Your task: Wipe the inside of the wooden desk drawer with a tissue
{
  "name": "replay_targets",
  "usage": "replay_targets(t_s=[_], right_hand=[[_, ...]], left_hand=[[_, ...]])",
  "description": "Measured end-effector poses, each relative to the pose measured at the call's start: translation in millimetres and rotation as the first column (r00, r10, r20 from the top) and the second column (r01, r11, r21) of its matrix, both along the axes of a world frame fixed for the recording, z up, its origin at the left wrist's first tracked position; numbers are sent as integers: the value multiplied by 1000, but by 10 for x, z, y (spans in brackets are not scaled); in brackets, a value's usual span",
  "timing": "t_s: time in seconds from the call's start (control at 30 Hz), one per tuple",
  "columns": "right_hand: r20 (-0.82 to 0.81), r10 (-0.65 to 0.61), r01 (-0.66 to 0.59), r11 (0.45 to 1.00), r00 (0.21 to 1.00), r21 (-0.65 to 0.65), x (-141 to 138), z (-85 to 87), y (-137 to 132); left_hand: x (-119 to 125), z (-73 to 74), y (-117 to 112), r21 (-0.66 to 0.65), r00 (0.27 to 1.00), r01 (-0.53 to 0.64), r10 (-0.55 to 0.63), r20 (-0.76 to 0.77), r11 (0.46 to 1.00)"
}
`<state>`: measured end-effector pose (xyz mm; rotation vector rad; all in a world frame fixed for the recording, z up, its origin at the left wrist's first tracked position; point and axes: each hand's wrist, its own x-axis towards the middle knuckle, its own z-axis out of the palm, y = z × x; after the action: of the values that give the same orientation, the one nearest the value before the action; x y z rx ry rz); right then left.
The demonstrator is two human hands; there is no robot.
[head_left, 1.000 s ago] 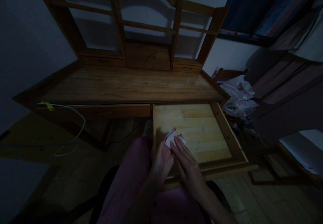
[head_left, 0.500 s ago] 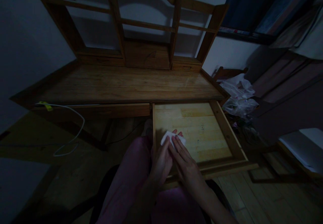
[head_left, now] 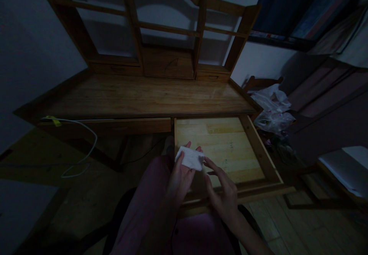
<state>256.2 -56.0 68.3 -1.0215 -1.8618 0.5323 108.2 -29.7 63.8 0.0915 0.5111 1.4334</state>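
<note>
A folded white tissue (head_left: pixel 191 158) lies across the palm and fingers of my left hand (head_left: pixel 181 174), with the thumb pressed on its left end. My right hand (head_left: pixel 222 190) is just to the right, its fingers apart and curved, the fingertips close to the tissue's right edge. Whether they touch it I cannot tell. Both hands are over the front left part of a pulled-out wooden drawer (head_left: pixel 244 147), whose pale bottom shows a few small dark and green marks.
The wooden desk top (head_left: pixel 155 94) spans the view, with a shelf unit (head_left: pixel 168 61) at its back. A white cable (head_left: pixel 93 132) with a yellow tag hangs at the left. Plastic bags (head_left: pixel 273 99) sit on the right, near a stool-like stand (head_left: pixel 324 199).
My right hand has come off the tissue and moved right and down, its fingers spreading. The tissue now shows flat in my left hand, which has shifted slightly left.
</note>
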Motion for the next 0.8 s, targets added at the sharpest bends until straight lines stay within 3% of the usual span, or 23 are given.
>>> replay_targets(t_s=[0.1, 0.2, 0.3, 0.43, 0.6, 0.8], right_hand=[[-234, -131, 96, 984, 963, -153, 20, -24, 98], [-389, -188, 54, 942, 902, -332, 64, -78, 199], [-416, -204, -1, 897, 886, -442, 124, -113, 254], [-372, -140, -34, 905, 918, -424, 150, -77, 268], [-380, -98, -87, 894, 920, -440, 109, -19, 270], [-419, -126, -85, 890, 899, -448, 122, -130, 286]], left_hand=[[51, 68, -45, 20, 995, 92, -92, -36, 996], [120, 70, -99, 37, 982, 185, -183, -52, 982], [177, 8, -139, 62, 964, 248, -240, -112, 967], [213, -53, -164, 112, 947, 282, -258, -189, 953], [175, -18, -154, 111, 935, 315, -288, -208, 942], [123, -38, -139, 70, 923, 285, -254, -288, 956]])
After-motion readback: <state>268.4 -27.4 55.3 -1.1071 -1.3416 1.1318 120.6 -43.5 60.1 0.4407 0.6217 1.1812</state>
